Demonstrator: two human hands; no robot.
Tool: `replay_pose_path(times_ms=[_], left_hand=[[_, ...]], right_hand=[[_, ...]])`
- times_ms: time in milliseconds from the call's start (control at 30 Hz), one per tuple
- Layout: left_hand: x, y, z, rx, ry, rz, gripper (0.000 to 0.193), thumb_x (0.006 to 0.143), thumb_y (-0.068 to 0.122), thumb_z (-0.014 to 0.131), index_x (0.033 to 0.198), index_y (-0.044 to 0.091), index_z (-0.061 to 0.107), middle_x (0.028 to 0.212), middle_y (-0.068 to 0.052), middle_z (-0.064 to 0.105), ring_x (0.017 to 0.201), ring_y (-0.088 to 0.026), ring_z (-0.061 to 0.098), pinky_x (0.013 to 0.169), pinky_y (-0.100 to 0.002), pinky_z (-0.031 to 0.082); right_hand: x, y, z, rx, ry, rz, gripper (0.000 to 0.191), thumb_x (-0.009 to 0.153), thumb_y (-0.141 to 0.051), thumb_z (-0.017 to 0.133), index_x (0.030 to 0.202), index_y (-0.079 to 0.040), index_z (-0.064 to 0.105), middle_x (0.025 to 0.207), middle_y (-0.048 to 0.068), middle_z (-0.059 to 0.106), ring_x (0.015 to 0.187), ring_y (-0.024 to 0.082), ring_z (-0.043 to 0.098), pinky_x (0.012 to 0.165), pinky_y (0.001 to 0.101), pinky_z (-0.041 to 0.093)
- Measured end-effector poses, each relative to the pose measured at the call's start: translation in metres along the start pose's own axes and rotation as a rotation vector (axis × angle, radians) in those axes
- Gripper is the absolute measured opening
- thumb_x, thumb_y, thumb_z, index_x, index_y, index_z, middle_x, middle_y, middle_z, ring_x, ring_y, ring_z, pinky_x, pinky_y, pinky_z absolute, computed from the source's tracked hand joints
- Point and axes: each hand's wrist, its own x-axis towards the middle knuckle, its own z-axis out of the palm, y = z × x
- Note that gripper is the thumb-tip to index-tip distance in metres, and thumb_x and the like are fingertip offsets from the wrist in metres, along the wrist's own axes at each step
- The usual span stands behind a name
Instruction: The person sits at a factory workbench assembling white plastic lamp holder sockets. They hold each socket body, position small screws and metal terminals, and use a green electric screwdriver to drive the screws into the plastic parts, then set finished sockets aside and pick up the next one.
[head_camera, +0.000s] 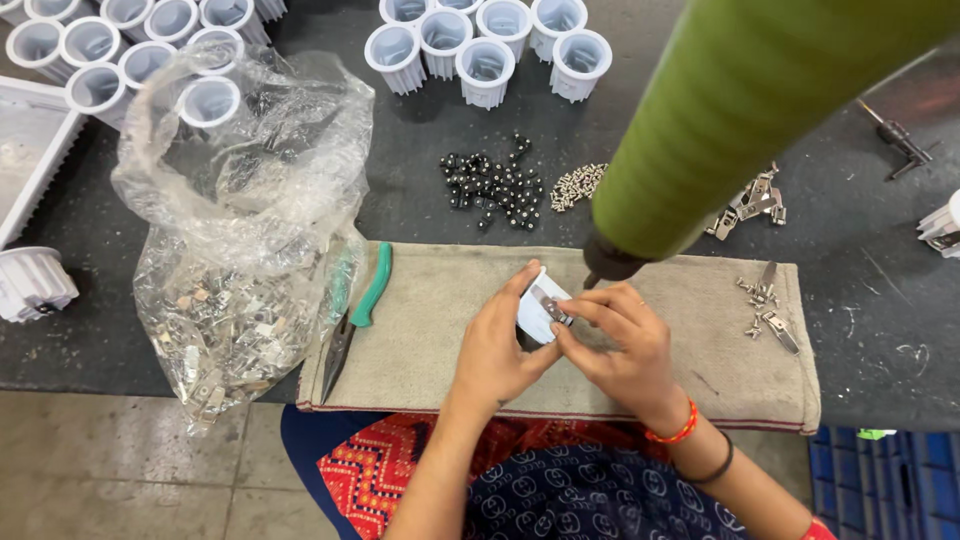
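Seen from above: a dark work surface (420, 190) with a beige cloth mat (420, 330) along its near edge. Overhead, a green hanging power tool (740, 110), tip just above the hands. At left, a crumpled clear plastic bag (240, 250) of small metal parts (spilling toward the mat). White ribbed plastic cups (480, 45) clustered at the back. Green-handled pliers (355, 315) on the mat's left end. At centre, left hand (495, 350) and right hand (625, 345) both closed around a small white part (535, 315), fingertips pinching a metal clip (550, 305) on it. Black screws (495, 185) scattered behind.
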Motion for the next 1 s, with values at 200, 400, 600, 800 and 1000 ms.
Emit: replay_pose_path(times_ms=[200,400,600,800,1000], left_hand=[[0.009,-0.004,-0.011,-0.045,-0.118,-0.046,0.082,0.076,0.02,0.084,0.149,0.007,0.048,0.138,-0.02,0.066,0.123,-0.04,0.065,0.1,-0.044,0.054],[0.018,0.003,-0.018,-0.079,-0.176,-0.108,0.084,0.076,0.022,0.083,0.151,0.01,0.047,0.121,-0.017,0.071,0.113,-0.037,0.071,0.094,-0.042,0.057],[0.02,0.009,-0.013,-0.055,0.003,0.148,0.081,0.076,0.017,0.084,0.148,0.009,0.049,0.135,-0.018,0.067,0.117,-0.036,0.07,0.096,-0.041,0.058],[0.018,0.008,-0.006,-0.02,0.014,0.033,0.069,0.078,0.015,0.082,0.142,0.01,0.056,0.128,-0.015,0.07,0.112,-0.035,0.072,0.092,-0.041,0.059],[0.022,0.008,-0.002,-0.107,0.04,0.02,0.057,0.086,0.014,0.079,0.138,0.008,0.059,0.125,-0.016,0.071,0.112,-0.033,0.072,0.096,-0.039,0.057]], right_hand=[[0.001,0.001,-0.002,-0.052,-0.029,-0.024,0.032,0.075,-0.005,0.086,0.106,-0.008,0.076,0.097,0.006,0.071,0.086,0.022,0.066,0.073,0.0332,0.055],[0.005,-0.002,-0.001,-0.094,-0.026,0.02,0.029,0.074,-0.006,0.087,0.102,-0.007,0.077,0.097,0.007,0.072,0.085,0.023,0.066,0.073,0.0348,0.055],[0.012,-0.001,-0.004,-0.048,-0.087,0.043,0.022,0.074,-0.006,0.086,0.095,-0.007,0.079,0.093,0.005,0.074,0.084,0.021,0.068,0.073,0.0344,0.055],[0.018,0.0,-0.008,-0.03,-0.148,0.056,0.019,0.077,-0.006,0.084,0.095,-0.008,0.079,0.093,0.005,0.074,0.084,0.021,0.069,0.074,0.0337,0.056],[0.029,0.034,-0.032,0.183,-0.392,0.096,0.02,0.084,-0.004,0.076,0.103,-0.007,0.081,0.1,0.006,0.076,0.087,0.018,0.072,0.077,0.0306,0.057]])
